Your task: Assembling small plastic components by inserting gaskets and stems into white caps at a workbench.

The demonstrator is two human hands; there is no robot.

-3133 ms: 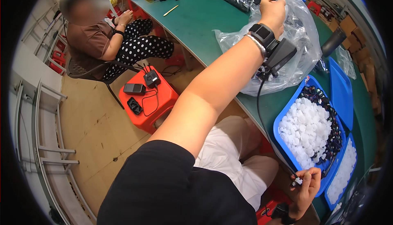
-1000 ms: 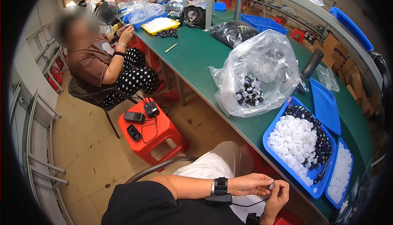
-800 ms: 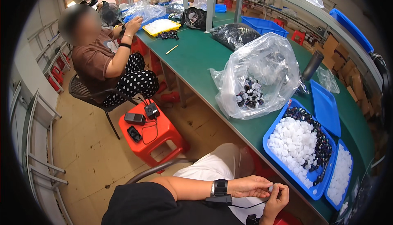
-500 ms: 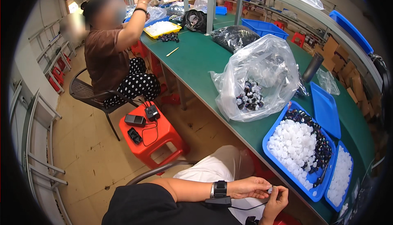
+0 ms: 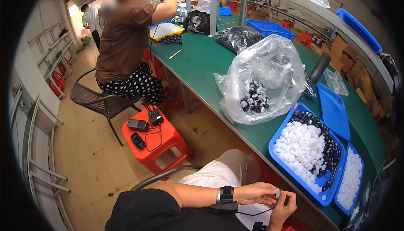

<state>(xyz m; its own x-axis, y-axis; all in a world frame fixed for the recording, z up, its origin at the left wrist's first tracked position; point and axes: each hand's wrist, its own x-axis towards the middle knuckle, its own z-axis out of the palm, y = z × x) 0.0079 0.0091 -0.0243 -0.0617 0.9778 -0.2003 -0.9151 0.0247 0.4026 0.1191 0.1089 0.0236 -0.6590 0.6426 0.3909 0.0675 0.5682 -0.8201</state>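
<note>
Over my lap, just off the table edge, my left hand (image 5: 257, 193) and my right hand (image 5: 285, 208) meet at their fingertips. Between them they pinch a small whitish plastic piece (image 5: 277, 194), mostly covered by fingers. To the right, a blue tray (image 5: 275, 157) holds a heap of white plastic pieces (image 5: 296, 147) beside dark, shiny small parts (image 5: 330, 155). A narrower blue tray (image 5: 343, 208) next to it is filled with more white pieces (image 5: 350, 180).
On the green table (image 5: 198, 71) lies an open clear bag (image 5: 269, 71) with dark and white parts inside. Beyond it are an empty blue tray (image 5: 333, 109) and a dark cylinder (image 5: 320, 67). A red stool (image 5: 155, 140) bears black devices. A co-worker (image 5: 126, 41) is at the far left.
The co-worker has risen from the chair, arm still raised toward the shelf. Another person shows in the background. My hands stay nearly in place with the whitish piece.
</note>
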